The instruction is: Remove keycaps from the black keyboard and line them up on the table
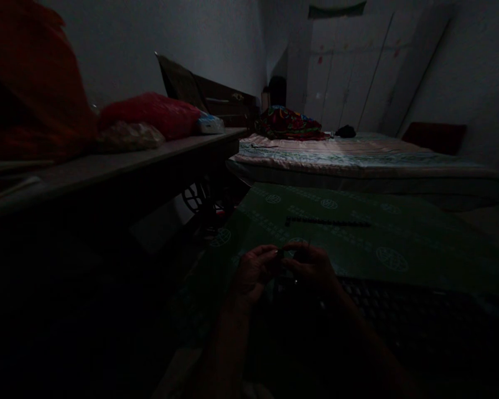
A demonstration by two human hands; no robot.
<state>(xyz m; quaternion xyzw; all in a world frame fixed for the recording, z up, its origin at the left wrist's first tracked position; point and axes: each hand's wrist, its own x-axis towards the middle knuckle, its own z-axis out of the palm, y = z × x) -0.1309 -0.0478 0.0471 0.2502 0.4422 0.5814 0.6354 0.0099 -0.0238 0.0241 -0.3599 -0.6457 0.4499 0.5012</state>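
Over the green board my left hand (253, 271) and my right hand (314, 267) meet at their fingertips. Pinched between them is a small dark piece (280, 252), which looks like a keycap, though the dim light hides its details. Beyond the hands, a row of small black keycaps (328, 222) lies in a line on the green board (357, 244), which bears pale printed marks. A black keyboard (407, 310) sits to the right of my right forearm, its near side lost in shadow.
At left runs a long shelf (183, 151) with a red plastic bag (153, 113) and a large orange-red bag (33, 83). Behind the board is a bed (357, 155) with a patterned blanket (289, 123). A pale wardrobe (341, 72) stands at the back. Spoked wheel (193, 197) below the shelf.
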